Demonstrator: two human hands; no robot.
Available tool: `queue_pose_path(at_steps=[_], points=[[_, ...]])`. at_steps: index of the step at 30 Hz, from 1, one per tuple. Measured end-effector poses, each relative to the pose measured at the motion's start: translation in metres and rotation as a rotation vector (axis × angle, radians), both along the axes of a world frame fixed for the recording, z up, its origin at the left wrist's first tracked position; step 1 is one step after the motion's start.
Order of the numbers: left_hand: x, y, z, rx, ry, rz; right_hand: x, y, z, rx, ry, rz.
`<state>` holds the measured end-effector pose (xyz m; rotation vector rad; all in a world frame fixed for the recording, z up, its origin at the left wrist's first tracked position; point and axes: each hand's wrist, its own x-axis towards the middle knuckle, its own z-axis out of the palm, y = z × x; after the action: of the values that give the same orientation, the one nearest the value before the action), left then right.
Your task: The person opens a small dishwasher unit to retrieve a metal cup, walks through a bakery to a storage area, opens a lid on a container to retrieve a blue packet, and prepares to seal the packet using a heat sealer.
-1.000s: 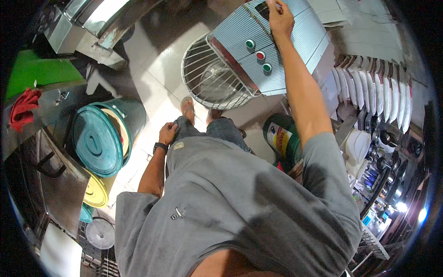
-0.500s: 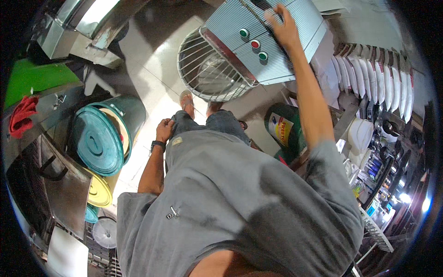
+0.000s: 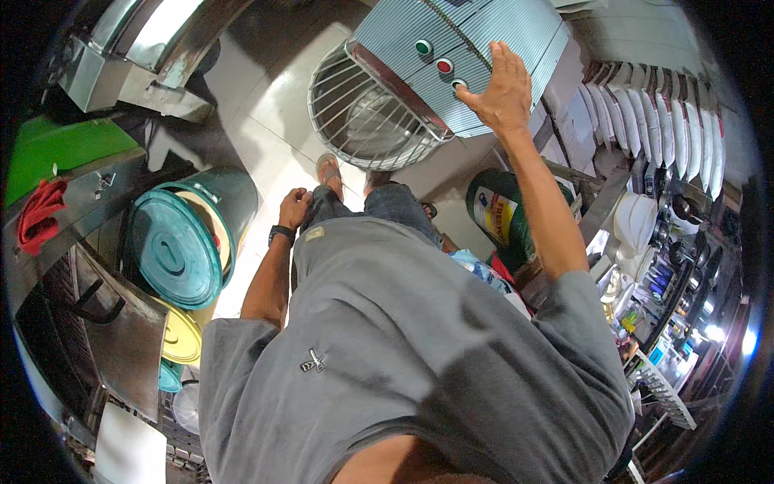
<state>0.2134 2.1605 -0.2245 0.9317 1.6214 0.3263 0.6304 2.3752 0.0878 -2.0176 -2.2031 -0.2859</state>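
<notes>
Green lower button (image 3: 457, 82) partly hidden by the thumb of the splayed right hand (image 3: 506, 95); left hand (image 3: 295, 208) half-curled, grip unclear.

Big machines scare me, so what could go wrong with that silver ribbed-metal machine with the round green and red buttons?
The right hand partly covers the lowest round green button on the silver ribbed-metal machine, so it might press that by accident. Also, a sandalled foot looks close to the round metal-wire cage, so they might bump.
</notes>
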Motion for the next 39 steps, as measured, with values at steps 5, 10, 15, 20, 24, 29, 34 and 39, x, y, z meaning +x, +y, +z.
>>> queue_pose_path(at_steps=[5, 10, 15, 20, 24, 29, 34, 39], points=[[0.002, -0.003, 0.004, -0.018, 0.037, -0.025, -0.006, 0.001, 0.004, 0.026, -0.038, 0.000], [0.006, -0.001, 0.022, -0.053, 0.050, -0.068, -0.003, 0.001, 0.002, 0.017, -0.017, 0.009], [0.004, 0.003, 0.013, -0.002, 0.060, -0.086, 0.000, 0.001, 0.003, 0.014, -0.031, 0.019], [0.002, 0.004, 0.002, 0.017, -0.005, -0.021, 0.001, 0.000, 0.005, 0.005, -0.004, 0.045], [-0.005, -0.003, -0.003, 0.011, 0.010, -0.033, -0.002, 0.000, 0.001, -0.003, -0.035, -0.014], [-0.011, -0.007, 0.006, -0.050, 0.063, -0.070, -0.003, -0.003, 0.006, -0.014, 0.008, -0.003], [0.002, 0.010, 0.003, 0.042, -0.070, 0.001, -0.003, -0.005, 0.007, -0.023, 0.002, -0.020], [0.064, 0.097, 0.083, 0.356, -0.203, -0.054, -0.002, -0.008, 0.004, -0.064, 0.008, -0.056]])
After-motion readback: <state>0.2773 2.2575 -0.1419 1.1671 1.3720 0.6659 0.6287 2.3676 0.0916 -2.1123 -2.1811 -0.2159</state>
